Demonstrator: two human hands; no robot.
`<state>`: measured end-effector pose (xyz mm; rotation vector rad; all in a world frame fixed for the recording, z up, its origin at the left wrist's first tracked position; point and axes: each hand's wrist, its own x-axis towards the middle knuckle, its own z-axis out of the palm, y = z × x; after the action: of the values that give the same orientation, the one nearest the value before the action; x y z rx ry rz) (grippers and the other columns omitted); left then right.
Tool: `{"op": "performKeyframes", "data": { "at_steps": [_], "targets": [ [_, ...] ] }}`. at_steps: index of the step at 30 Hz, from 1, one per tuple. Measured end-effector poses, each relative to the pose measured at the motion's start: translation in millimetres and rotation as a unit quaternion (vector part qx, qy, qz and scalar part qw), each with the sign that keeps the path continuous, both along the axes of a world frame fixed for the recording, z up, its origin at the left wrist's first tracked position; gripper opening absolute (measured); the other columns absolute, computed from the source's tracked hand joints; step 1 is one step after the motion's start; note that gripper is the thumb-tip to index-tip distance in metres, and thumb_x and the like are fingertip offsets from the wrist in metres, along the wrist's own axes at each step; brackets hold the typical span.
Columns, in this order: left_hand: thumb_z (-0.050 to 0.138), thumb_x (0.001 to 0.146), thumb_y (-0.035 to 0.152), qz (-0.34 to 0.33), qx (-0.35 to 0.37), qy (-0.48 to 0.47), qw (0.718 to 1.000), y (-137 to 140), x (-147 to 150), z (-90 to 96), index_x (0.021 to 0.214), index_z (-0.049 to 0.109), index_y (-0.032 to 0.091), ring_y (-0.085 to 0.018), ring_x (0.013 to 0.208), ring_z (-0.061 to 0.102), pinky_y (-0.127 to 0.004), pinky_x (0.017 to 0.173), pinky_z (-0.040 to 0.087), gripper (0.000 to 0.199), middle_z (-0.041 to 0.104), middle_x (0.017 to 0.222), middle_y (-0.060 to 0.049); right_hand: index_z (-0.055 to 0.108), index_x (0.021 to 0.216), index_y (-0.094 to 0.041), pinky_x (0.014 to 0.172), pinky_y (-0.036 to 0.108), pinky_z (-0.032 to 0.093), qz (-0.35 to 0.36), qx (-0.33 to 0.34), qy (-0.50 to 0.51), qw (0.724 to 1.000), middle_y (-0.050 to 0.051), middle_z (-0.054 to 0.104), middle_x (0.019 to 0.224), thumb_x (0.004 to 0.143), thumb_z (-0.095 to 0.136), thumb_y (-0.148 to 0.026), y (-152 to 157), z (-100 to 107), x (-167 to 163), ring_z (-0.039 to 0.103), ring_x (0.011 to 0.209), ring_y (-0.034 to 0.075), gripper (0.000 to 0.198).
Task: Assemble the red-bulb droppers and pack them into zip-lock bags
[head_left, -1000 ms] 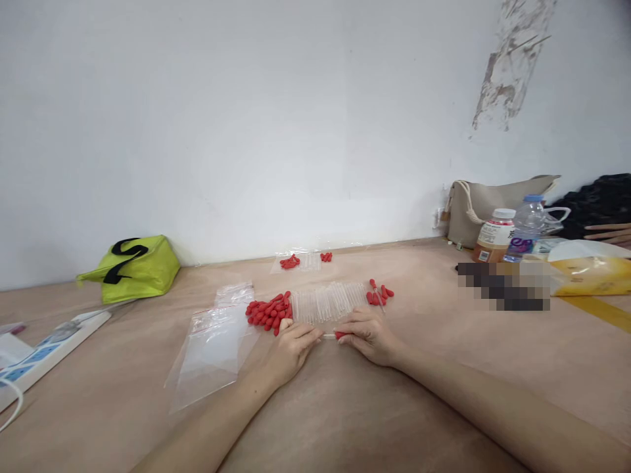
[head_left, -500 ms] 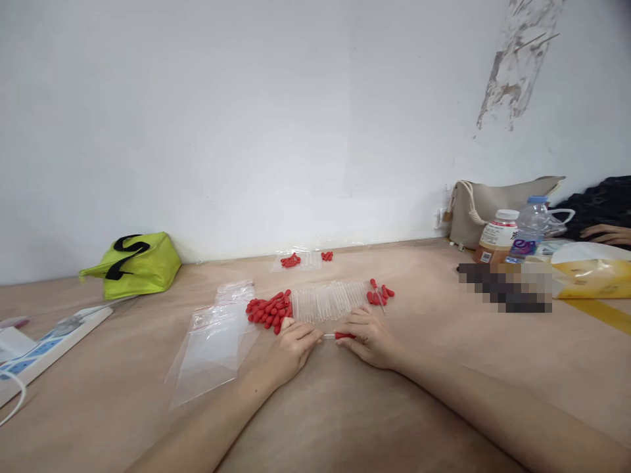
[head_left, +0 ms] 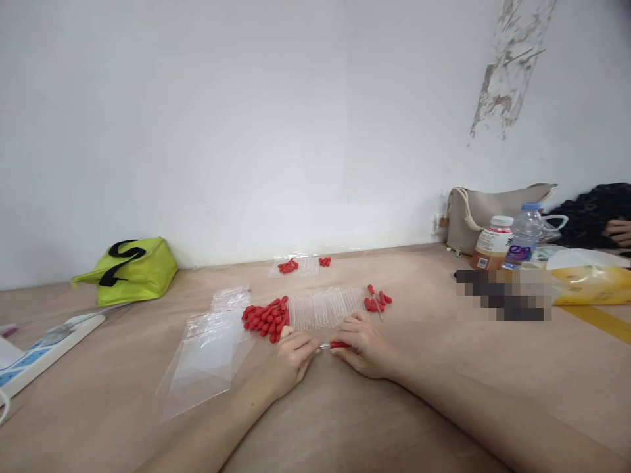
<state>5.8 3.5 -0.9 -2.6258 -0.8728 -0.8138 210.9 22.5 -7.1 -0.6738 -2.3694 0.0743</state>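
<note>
My left hand (head_left: 294, 355) is closed on a thin clear dropper tube (head_left: 325, 346), of which a short length shows past the fingertips. In my right hand (head_left: 367, 351) a red rubber bulb (head_left: 339, 344) is pinched, its open end facing the left hand and meeting the tube; how deep the tube sits inside is hidden. Behind the hands lies a row of clear tubes (head_left: 325, 307). A pile of red bulbs (head_left: 266, 318) is at the row's left. On its right, a dropper with its bulb fitted (head_left: 374, 300) rests against several loose red bulbs (head_left: 387, 297).
Clear zip bags (head_left: 202, 358) lie left of the pile. More bulbs (head_left: 288, 266) and tubes are by the wall. A green bag (head_left: 140, 269) and power strip (head_left: 54, 348) stand left; bottles (head_left: 494, 243), a grey bag (head_left: 463, 223) and another person's hand (head_left: 618, 231) are right.
The view has shifted slightly. My hands keep their hold on the tube and bulb, with the visible gap between them about the same. The other person's hand has moved right.
</note>
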Motion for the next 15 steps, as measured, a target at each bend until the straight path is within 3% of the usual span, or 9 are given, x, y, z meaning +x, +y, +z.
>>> {"op": "performKeyframes", "data": {
  "at_steps": [6, 9, 11, 13, 15],
  "targets": [
    [0.040, 0.088, 0.019, 0.002, -0.015, -0.016, 1.000, 0.8, 1.5, -0.8, 0.090, 0.061, 0.018, -0.015, 0.065, 0.055, -0.028, 0.062, 0.035, 0.021, 0.062, 0.069, -0.003, 0.060, 0.090, -0.021, 0.072, 0.032, 0.031, 0.008, -0.024, 0.016, 1.000, 0.002, 0.060, 0.073, 0.079, 0.049, -0.020, 2.1, 1.5, 0.1, 0.051, 0.074, 0.015, 0.015],
    [0.044, 0.086, 0.020, 0.021, -0.064, -0.062, 0.996, 0.6, 3.2, -0.7, 0.093, 0.061, 0.019, -0.015, 0.067, 0.057, -0.027, 0.064, 0.037, 0.018, 0.065, 0.076, -0.003, 0.061, 0.090, -0.021, 0.074, 0.031, 0.037, 0.026, -0.116, 0.105, 0.987, 0.004, 0.062, 0.080, 0.078, 0.051, -0.022, 7.6, 4.4, -0.8, 0.054, 0.079, 0.016, 0.015],
    [0.046, 0.086, 0.021, 0.039, -0.107, -0.111, 0.987, -0.1, 6.0, 0.7, 0.094, 0.061, 0.021, -0.014, 0.070, 0.058, -0.026, 0.066, 0.039, 0.018, 0.067, 0.081, -0.002, 0.058, 0.092, -0.019, 0.073, 0.031, 0.041, 0.024, -0.231, 0.205, 0.951, 0.005, 0.063, 0.083, 0.074, 0.056, -0.028, 9.7, 5.0, -3.9, 0.056, 0.079, 0.016, 0.020],
    [0.047, 0.085, 0.023, 0.049, -0.151, -0.162, 0.974, -0.9, 9.7, 2.3, 0.095, 0.061, 0.021, -0.013, 0.072, 0.059, -0.025, 0.066, 0.041, 0.017, 0.067, 0.084, -0.001, 0.053, 0.096, -0.019, 0.071, 0.030, 0.044, 0.018, -0.343, 0.306, 0.888, 0.003, 0.063, 0.080, 0.068, 0.063, -0.035, 8.5, 2.8, -10.0, 0.058, 0.074, 0.015, 0.034],
    [0.047, 0.085, 0.025, 0.046, -0.194, -0.209, 0.957, -1.8, 13.0, 3.1, 0.095, 0.058, 0.020, -0.013, 0.069, 0.059, -0.023, 0.063, 0.043, 0.017, 0.066, 0.080, -0.001, 0.049, 0.093, -0.019, 0.068, 0.030, 0.045, 0.020, -0.410, 0.370, 0.833, 0.002, 0.062, 0.076, 0.064, 0.066, -0.039, 4.6, -1.3, -18.0, 0.058, 0.071, 0.015, 0.039]
  ]
}}
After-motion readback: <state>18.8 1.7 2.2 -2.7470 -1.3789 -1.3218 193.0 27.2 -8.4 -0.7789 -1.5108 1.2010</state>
